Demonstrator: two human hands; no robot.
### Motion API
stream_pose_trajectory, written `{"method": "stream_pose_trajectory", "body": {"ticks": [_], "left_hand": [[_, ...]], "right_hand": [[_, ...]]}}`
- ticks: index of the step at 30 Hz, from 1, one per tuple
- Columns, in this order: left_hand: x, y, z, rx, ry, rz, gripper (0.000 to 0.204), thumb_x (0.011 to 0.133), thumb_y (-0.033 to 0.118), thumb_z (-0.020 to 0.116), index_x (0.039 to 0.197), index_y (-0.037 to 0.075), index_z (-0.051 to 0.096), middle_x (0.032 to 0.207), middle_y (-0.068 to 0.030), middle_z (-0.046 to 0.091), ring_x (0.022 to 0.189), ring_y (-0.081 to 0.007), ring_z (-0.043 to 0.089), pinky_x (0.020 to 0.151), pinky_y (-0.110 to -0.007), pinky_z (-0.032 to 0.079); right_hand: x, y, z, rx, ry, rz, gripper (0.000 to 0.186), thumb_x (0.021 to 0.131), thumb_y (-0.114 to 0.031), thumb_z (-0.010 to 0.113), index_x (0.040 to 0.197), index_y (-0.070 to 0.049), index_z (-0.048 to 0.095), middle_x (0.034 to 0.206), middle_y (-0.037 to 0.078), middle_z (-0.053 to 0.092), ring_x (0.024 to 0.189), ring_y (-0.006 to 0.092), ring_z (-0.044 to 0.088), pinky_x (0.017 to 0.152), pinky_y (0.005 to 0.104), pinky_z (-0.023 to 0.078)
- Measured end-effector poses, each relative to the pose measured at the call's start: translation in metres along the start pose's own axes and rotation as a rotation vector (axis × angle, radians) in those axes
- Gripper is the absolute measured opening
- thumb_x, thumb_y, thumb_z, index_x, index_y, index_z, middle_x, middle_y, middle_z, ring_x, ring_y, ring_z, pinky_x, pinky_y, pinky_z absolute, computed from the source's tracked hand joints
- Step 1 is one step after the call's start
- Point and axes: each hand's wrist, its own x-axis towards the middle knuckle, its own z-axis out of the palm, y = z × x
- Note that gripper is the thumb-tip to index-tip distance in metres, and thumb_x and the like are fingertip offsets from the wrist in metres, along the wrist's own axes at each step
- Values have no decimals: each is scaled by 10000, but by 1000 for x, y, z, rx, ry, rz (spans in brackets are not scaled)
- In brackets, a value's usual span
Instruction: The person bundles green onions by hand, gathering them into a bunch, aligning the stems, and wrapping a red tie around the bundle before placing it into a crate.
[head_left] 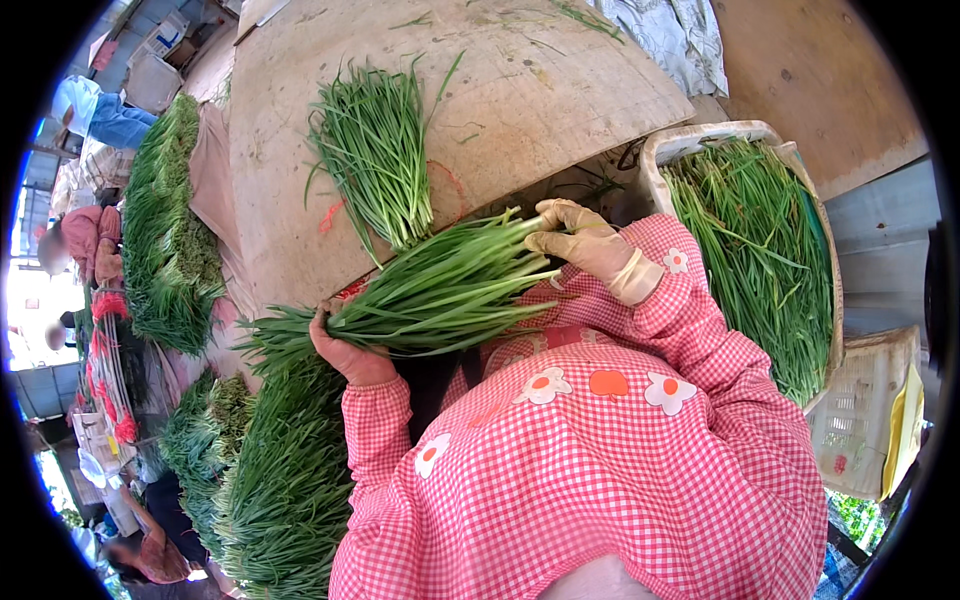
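Observation:
A loose bunch of garlic chives [440, 290] lies crosswise in front of my body, its pale stem ends to the right. My bare left hand [352, 352] is wrapped round the leafy end, thumb on top. My right hand [590, 245], in a tan glove, has its fingers closed on the stem ends. A second bunch of garlic chives [380, 155] rests on the wooden board [540, 110] just beyond, its stems toward me and touching or nearly touching the held bunch.
At the right stands a white crate [655, 150] full of chives, with a pale plastic crate [860, 410] below it. Big heaps of chives [290, 480] lie at the lower left and chives [165, 230] at the far left. Several people are in the left background.

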Motion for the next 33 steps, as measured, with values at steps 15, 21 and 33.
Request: {"method": "stream_pose_trajectory", "body": {"ticks": [15, 21, 33], "left_hand": [[-2, -10, 11, 97, 203, 17, 135, 811, 222, 470, 774, 93, 483, 704, -114, 571, 691, -262, 565, 687, -384, 484], [-7, -15, 20, 22, 111, -8, 119, 805, 207, 494, 784, 97, 454, 664, -66, 501, 699, -228, 521, 726, -363, 464], [-6, -19, 15, -21, 28, -16, 98, 812, 174, 469, 757, 107, 423, 601, 12, 357, 594, -151, 376, 720, -337, 404]], "right_hand": [[-17, -5, 22, 661, -260, 348, 258, 857, -131, 579, 1069, 13, 560, 993, 63, 622, 905, 135, 584, 838, 263, 453], [-18, -14, 20, 911, -145, 358, 211, 821, -68, 611, 1022, -11, 590, 923, 58, 644, 824, 139, 602, 757, 253, 478], [-25, -15, 19, 1144, -14, 413, 188, 804, -41, 587, 991, -26, 585, 915, 66, 627, 860, 158, 588, 820, 288, 467]]}}
